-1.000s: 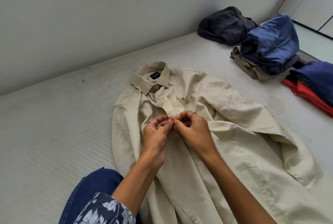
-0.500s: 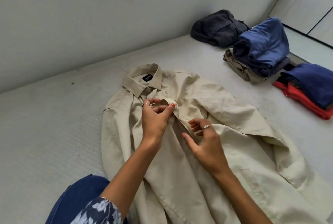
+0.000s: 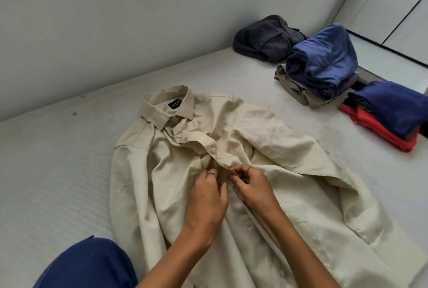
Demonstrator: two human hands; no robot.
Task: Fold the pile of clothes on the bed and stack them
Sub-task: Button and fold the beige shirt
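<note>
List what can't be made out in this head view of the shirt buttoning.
- Button being worked: head view, hidden under the fingers of both hands, left hand and right hand.
- Collar label text: too small and blurred.
- Shirt hem: cut off by the bottom edge.
- Red garment: mostly covered by the dark blue one.
- Dark grey garment: crumpled, type unclear.

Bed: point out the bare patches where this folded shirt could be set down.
The widest bare patch of the bed lies left of the beige shirt, up to the wall. A narrower strip runs between the shirt's collar and the dark grey garment. The right side is crowded by the blue-topped stack and the red-and-blue stack.
</note>
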